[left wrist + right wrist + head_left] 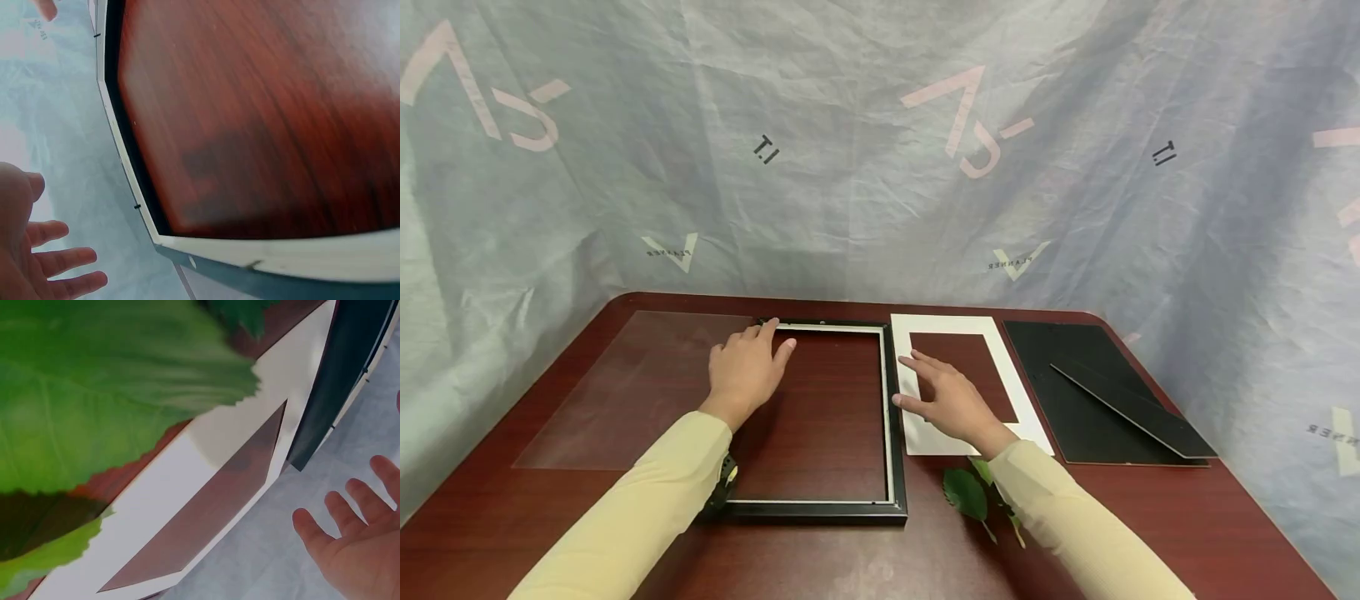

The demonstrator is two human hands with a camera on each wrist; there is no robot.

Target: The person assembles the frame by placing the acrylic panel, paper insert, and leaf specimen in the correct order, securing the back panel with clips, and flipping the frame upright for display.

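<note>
My left hand point(745, 367) hovers over the left side of a black picture frame point(892, 417), its fingers relaxed and holding nothing. A pale inner lip runs round the frame, and the table shows through its opening. In the left wrist view the same hand point(37, 256) has its fingers spread beside the frame point(132, 169). My right hand point(951, 400), fingers loosely extended, is over a white picture mat point(925, 442) with a rectangular cutout. Green leaves point(964, 493) lie below that wrist, partly hidden by the sleeve; they loom large in the right wrist view point(94, 394).
A clear sheet point(625, 392) lies left of the frame. On the right is a black backing board point(1052, 342) with a slanted black flap point(1142, 408) raised over it. Behind the reddish-brown table point(820, 558) hangs a printed grey cloth point(850, 208).
</note>
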